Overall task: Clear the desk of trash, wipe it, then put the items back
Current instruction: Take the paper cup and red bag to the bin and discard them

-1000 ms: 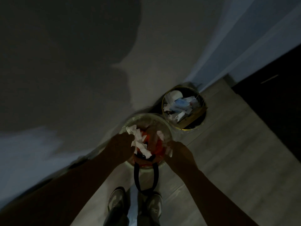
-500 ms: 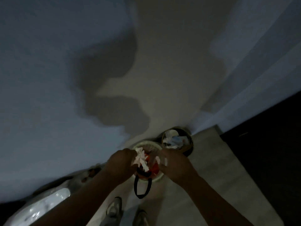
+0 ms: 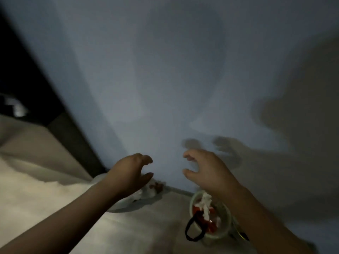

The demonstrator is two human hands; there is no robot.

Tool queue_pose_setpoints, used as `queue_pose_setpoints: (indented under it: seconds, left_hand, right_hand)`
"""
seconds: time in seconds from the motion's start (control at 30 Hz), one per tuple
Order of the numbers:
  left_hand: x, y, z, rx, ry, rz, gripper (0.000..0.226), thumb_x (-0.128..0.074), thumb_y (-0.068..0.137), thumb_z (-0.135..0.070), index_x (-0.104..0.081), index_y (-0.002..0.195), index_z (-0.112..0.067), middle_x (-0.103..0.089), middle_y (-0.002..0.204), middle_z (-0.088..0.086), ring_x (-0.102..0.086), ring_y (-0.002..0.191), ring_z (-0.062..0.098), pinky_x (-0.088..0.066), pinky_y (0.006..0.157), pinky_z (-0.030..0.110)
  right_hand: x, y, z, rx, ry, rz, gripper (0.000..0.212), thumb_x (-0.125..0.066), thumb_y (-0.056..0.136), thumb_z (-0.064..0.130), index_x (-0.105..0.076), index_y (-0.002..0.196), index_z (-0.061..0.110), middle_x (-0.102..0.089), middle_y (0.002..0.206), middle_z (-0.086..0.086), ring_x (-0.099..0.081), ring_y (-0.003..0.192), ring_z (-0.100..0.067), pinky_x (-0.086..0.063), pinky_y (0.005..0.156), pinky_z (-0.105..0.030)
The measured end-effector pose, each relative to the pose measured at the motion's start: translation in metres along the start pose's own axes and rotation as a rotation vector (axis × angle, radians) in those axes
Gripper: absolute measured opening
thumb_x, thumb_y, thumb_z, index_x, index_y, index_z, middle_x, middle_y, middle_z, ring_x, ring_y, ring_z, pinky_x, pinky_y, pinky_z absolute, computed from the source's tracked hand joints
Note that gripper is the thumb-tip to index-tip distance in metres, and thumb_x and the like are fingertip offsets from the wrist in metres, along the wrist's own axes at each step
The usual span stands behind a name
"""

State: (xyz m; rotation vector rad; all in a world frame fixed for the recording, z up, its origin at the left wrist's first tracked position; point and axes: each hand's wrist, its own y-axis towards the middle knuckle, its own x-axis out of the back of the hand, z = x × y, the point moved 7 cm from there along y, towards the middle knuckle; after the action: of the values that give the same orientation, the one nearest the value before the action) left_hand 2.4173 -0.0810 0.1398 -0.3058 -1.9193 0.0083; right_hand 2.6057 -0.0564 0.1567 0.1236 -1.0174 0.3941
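Both forearms are seen entering from the bottom edge, at 7 and 5 o'clock. The left hand point(image 3: 131, 170) is held up just below frame centre, toward 7 o'clock, fingers loosely curled, thumb apart, nothing gripped. The right hand point(image 3: 205, 169) is held level with it toward 5 o'clock in the same pose: fingers half-bent and spread, nothing held. A clear gap is left between the two hands, with no contact. The trash bin point(image 3: 191, 203) is found on the floor point(image 3: 137, 231) at 5 o'clock, below the right wrist, its right side covered by that forearm. Crumpled white paper point(image 3: 204, 202) and something red point(image 3: 197, 210) are seen inside it, and a black strap loop point(image 3: 187, 228) is draped over its near rim at 7 o'clock. Pale crumpled litter point(image 3: 146, 193) with a brown clump point(image 3: 157, 186) is seen against the baseboard, at 10 o'clock from the bin and partly hidden by the left hand. The wall point(image 3: 165, 79) is seen behind everything, with hand shadows point(image 3: 227, 149) thrown at 2 o'clock from the right hand. A dark slanted edge point(image 3: 60, 129) is seen at 9 o'clock; what it belongs to cannot be told.
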Motion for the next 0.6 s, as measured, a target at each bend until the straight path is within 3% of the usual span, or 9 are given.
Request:
queue_pose_setpoints:
  seconds: [0.27,0.4,0.6]
  left_hand:
    - [0.087,-0.194,0.168,0.343,-0.074,-0.290,0.039,-0.065,0.086,-0.037,-0.059,0.123,-0.025,-0.063,0.118,-0.008,-0.060,0.106,0.011,-0.039,0.076,0.016]
    - [0.127,-0.305,0.242,0.465,-0.077,-0.411,0.044,-0.065,0.085,-0.040,-0.056,0.127,-0.028,-0.061,0.121,-0.011,-0.057,0.109,0.006,-0.045,0.088,0.019]
    - [0.197,-0.433,0.330,0.601,-0.033,-0.591,0.044,-0.066,0.085,-0.038,-0.056,0.127,-0.027,-0.060,0.123,-0.011,-0.056,0.111,0.006,-0.045,0.092,0.021]
  right_hand:
    - [-0.094,0.016,0.252,0.405,-0.043,0.107,0.038,-0.065,0.084,0.034,-0.056,0.121,0.028,-0.058,0.118,0.011,-0.053,0.106,-0.006,-0.045,0.093,-0.023]
    - [-0.145,0.003,0.374,0.533,-0.047,0.141,0.038,-0.067,0.083,0.034,-0.058,0.119,0.027,-0.060,0.117,0.008,-0.056,0.105,-0.008,-0.047,0.092,-0.029]
    - [-0.191,-0.008,0.537,0.703,-0.007,0.121,0.040,-0.070,0.080,0.033,-0.061,0.117,0.022,-0.062,0.114,0.004,-0.058,0.105,-0.012,-0.046,0.091,-0.030]
